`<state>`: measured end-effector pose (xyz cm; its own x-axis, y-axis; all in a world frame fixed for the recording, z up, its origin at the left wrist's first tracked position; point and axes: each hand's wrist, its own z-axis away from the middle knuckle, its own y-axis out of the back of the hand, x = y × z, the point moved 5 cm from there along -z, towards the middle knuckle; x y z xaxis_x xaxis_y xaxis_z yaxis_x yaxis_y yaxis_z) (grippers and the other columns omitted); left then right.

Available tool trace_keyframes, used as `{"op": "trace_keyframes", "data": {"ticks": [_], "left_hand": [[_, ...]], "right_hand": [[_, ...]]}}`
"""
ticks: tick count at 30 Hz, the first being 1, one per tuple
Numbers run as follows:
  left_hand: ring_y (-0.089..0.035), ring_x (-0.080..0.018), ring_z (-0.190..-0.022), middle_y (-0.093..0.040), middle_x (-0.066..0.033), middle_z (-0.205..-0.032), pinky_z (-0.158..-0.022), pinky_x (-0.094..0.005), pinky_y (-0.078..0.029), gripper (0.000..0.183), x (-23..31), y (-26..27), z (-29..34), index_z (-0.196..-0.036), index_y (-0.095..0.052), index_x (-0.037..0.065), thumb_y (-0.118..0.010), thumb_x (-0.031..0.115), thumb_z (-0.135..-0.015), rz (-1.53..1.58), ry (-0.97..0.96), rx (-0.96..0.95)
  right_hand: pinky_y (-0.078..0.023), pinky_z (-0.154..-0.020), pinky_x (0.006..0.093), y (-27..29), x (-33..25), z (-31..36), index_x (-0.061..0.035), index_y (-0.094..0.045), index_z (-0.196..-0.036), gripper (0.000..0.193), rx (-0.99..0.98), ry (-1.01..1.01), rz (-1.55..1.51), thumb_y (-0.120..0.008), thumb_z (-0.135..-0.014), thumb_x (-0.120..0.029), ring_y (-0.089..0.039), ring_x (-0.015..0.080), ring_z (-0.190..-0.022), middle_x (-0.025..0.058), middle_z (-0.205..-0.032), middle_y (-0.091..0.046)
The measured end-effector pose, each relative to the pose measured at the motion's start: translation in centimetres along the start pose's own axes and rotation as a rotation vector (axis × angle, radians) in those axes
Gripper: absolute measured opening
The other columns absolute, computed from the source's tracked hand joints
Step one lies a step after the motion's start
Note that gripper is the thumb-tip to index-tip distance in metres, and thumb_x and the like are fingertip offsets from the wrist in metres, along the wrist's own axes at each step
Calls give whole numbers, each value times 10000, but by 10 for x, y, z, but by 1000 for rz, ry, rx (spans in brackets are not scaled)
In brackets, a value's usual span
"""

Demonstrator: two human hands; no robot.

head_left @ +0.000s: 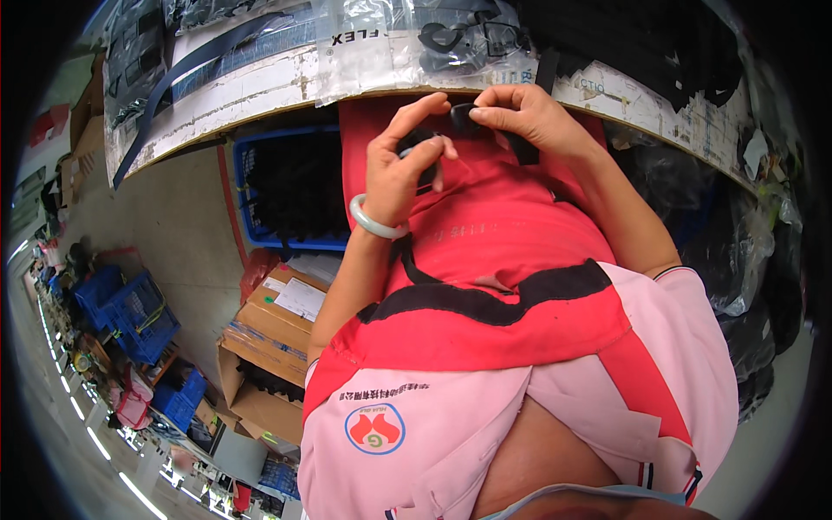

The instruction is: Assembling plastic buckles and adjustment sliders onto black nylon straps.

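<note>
Above the red apron (494, 230) on my lap, both hands are raised near the table edge. My right hand (539, 121) is closed, thumb and forefinger pinching a small glossy black piece (464, 118). A black strap-like strip (523, 149) hangs below those fingers; whether it joins the piece I cannot tell. Opposite it, my left hand (400, 165) has its fingers curled round another dark item (426, 178), mostly hidden by the fingers. A pale bangle (378, 218) circles my left wrist. The two hands are slightly apart.
Ahead, the worktable (598, 87) carries a clear plastic bag (381, 48) with black parts, a dark strap (186, 69) over its edge, and black fabric (641, 43). A blue crate (244, 204) of black material and a cardboard box (260, 316) stand left. Plastic bags (728, 251) sit right.
</note>
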<state>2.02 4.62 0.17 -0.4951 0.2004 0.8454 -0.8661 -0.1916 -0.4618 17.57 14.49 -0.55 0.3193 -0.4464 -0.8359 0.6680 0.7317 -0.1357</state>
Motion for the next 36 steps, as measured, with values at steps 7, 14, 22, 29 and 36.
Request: {"op": "trace_keyframes", "data": {"ticks": [7, 14, 22, 29, 36], "left_hand": [[-546, -41, -629, -599, -9, -910, -460, -178, -433, 291, -10, 2, -5, -1126, -680, 24, -670, -25, -839, -171, -38, -4], [-511, -35, -524, -594, 15, -659, -436, -181, -374, 84, -15, 11, -11, -895, -698, 4, -731, 41, -827, -188, -42, 212], [-511, -19, -544, -602, 34, -701, -454, -170, -360, 110, -18, 8, -6, -903, -689, -2, -743, 52, -824, -239, -115, 279], [-614, -186, -670, -632, -105, -778, -585, -259, -476, 184, 0, -3, -3, -945, -675, -7, -735, -16, -771, -744, -672, 204], [-608, -125, -645, -638, -49, -806, -525, -236, -473, 174, -22, 15, -4, -977, -681, 4, -724, 9, -808, -288, -169, 221]], "right_hand": [[-403, -571, 173, -21, 4, -3, -57, -623, -962, 193, -259, -23, -220, -649, -916, -243, -516, 25, -639, -40, -778, -587], [-409, -640, 169, -13, -5, 0, -6, -507, -1199, 302, 61, 297, -111, -601, -941, -130, -516, 27, -718, -26, -804, -604], [-408, -503, 164, -28, -10, 12, -41, -600, -927, 182, 40, 45, -168, -621, -942, -221, -533, 25, -584, 1, -706, -612], [-464, -495, 188, -29, 10, 0, -13, -592, -987, 246, 31, 85, -504, -620, -945, -254, -561, 70, -555, 38, -738, -620], [-466, -550, 168, -25, 11, -4, -41, -587, -1098, 250, -49, -59, -427, -614, -944, -236, -557, 41, -621, 1, -820, -619]]}}
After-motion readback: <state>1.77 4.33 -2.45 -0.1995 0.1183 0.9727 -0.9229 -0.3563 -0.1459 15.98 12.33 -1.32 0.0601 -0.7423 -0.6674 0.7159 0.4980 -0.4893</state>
